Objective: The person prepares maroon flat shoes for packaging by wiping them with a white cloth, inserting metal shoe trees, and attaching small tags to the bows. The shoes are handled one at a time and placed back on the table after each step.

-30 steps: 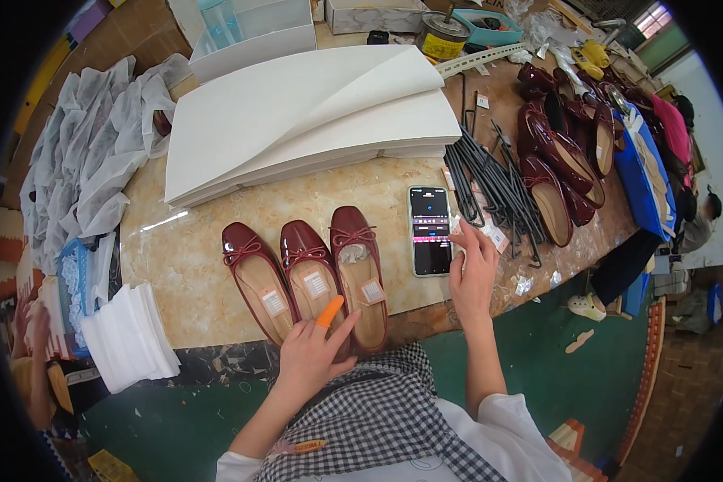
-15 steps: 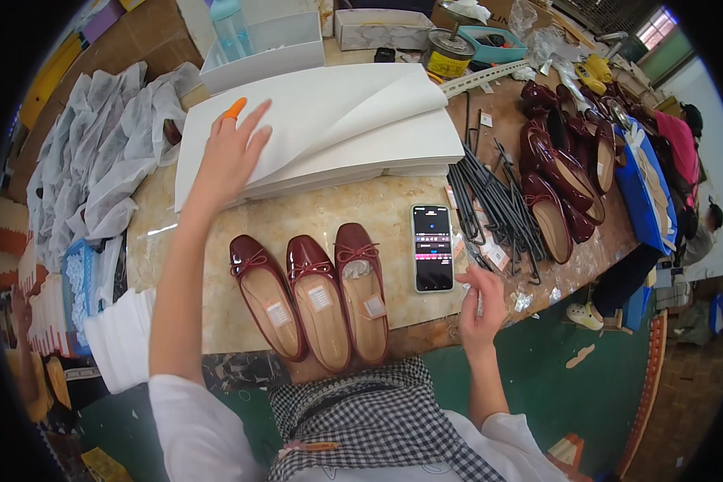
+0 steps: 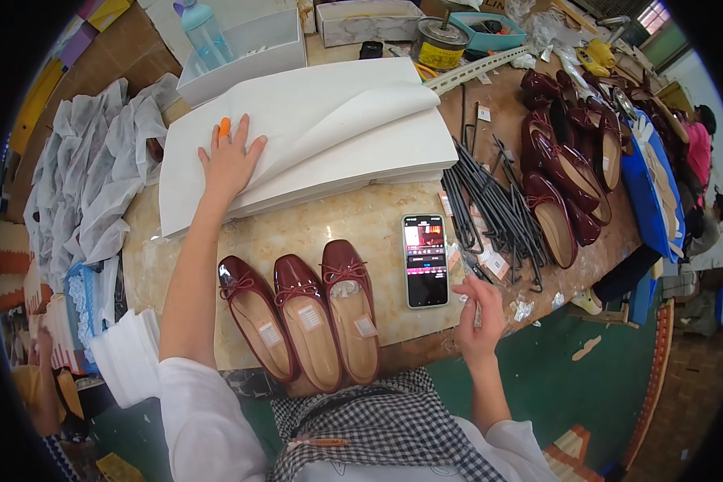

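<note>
Finding free room over the paper stack (image 3: 337, 153) left of the left fingers (image 3: 243, 128), meeting a curled sheet (image 3: 369, 104) right of them and a box (image 3: 277, 60) beyond. Leaving bare table (image 3: 297, 230) between those fingers and the three shoes (image 3: 317, 349). Meeting hooks (image 3: 494, 201) beyond the right fingers (image 3: 467, 290), and a phone (image 3: 424, 261) to their left.

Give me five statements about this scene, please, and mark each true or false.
1. The left hand rests on the stack of white sheets. True.
2. An orange cover sits on one of that hand's fingers. True.
3. The phone lies right of the three dark red shoes. True.
4. A hand holds that phone up. False: it lies on the table, the right hand beside it.
5. Those shoes lie upside down. False: they stand upright, side by side.
</note>
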The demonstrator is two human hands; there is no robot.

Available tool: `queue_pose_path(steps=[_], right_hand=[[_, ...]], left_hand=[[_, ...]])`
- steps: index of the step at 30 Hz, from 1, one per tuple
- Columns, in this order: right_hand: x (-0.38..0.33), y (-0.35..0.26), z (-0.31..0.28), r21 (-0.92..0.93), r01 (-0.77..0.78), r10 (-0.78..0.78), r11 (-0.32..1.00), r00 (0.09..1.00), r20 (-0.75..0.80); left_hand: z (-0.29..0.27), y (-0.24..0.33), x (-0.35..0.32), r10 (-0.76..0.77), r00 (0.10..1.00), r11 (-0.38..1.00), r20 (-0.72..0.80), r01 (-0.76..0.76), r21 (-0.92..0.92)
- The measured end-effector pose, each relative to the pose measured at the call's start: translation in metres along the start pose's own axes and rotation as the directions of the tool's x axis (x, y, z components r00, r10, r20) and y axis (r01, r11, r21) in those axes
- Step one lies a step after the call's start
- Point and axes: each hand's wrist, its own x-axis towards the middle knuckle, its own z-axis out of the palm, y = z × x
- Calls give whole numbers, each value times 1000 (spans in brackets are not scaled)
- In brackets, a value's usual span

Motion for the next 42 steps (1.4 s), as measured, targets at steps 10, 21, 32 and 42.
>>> queue_pose_path(steps=[10,21,32,42], right_hand=[[3,14,26,-323,-8,83,946,973,218],[-1,22,27,-374,-44,132,926,968,212],[1,21,25,-327,-66,127,943,977,170],[3,15,22,-269,-52,89,962,988,127]], left_hand=[[6,1,-4,-1,994,1000,-109,-2,-20],[7,0,-6,6,990,1000,-140,-8,-15],[3,2,-6,-8,994,1000,-111,7,-10],[7,1,-5,5,990,1000,-141,-7,-11]])
